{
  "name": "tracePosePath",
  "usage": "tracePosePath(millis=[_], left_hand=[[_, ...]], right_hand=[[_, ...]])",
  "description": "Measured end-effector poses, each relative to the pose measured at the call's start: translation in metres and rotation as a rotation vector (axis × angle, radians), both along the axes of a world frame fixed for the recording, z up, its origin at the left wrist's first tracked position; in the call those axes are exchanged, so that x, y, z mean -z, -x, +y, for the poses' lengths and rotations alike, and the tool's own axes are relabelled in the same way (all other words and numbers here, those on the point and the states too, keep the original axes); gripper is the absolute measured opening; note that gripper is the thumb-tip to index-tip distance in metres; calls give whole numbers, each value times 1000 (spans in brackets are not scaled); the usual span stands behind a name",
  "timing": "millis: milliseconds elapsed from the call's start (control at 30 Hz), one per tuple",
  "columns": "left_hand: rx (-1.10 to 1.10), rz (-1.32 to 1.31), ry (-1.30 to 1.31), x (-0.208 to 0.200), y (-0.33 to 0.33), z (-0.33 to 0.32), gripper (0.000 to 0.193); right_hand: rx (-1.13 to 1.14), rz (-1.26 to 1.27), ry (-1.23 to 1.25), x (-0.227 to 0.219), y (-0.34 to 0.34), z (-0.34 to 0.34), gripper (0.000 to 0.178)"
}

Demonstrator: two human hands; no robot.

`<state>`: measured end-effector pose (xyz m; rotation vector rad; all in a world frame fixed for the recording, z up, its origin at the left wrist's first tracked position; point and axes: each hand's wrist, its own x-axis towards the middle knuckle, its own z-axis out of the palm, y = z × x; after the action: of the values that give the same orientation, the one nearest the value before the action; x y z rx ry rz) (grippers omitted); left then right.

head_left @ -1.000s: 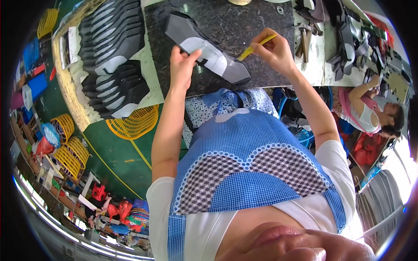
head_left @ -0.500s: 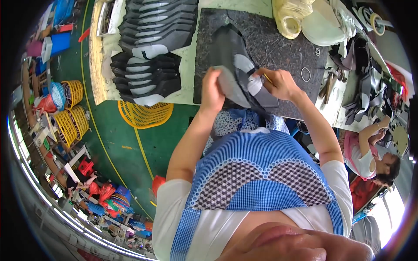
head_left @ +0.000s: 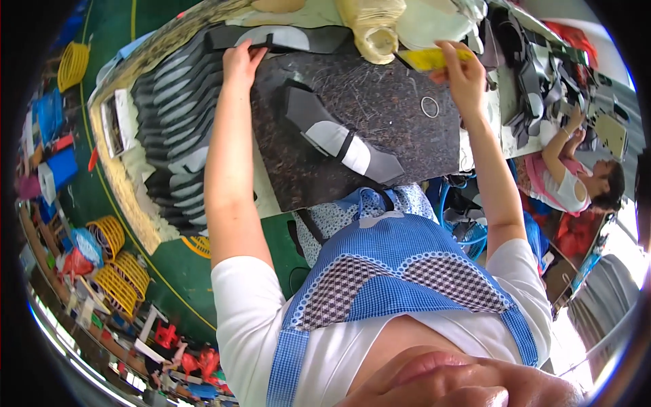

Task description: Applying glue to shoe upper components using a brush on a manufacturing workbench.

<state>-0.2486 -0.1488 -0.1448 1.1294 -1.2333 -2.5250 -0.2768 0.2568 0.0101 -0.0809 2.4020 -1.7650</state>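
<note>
Broad tabletop (head_left: 203, 27), pale and cluttered, stretching beyond both sets of fingers. On it, between the two arms, a dark speckled work mat (head_left: 393, 129). Left of the left fingers and below them, a long fanned stack of grey and black shoe-upper pieces (head_left: 166, 136), overlapping like scales along the tabletop's edge. Just ahead of the left fingers, a long black and grey strip piece (head_left: 298, 37) lying across the far edge of the mat.

Near the middle of the mat, well below and between both sets of fingers, one cut shoe piece (head_left: 339, 139) in dark grey with white panels, lying flat and slanted, touched by neither hand.

Between the two hands at the far edge, a cream-coloured spool (head_left: 373, 30) wrapped in clear film, just left of the right fingers. Beyond that, a pale round container (head_left: 427, 27), partly cut off.

Left hand (head_left: 241, 57) stretched forward, fingers (head_left: 252, 46) curled onto the near end of the black strip, pinching or pressing it; exact grip hard to tell. Right hand (head_left: 464, 74) raised, fingers closed around a flat yellow tool (head_left: 427, 60) pointing leftward toward the spool.

Below the right fingers, on the mat, a small thin ring (head_left: 429, 106). Right of the right fingers, a heap of dark pieces (head_left: 536, 74), then a second person (head_left: 576, 176) in pink and white seated at the tabletop's far side.
</note>
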Motion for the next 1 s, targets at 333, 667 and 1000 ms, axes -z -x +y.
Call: tracePosePath(millis=[333,667,1000], left_hand=[[206,458,460,-53,19,32,46],[72,223,1017,-54,-67,53,33],[197,-60,607,-52,-190,195,64]], right_hand=[[69,33,-16,34,36,-19,31],[-204,-659,309,30,3,21,33],[-474,61,55,79,-26,-117,33]])
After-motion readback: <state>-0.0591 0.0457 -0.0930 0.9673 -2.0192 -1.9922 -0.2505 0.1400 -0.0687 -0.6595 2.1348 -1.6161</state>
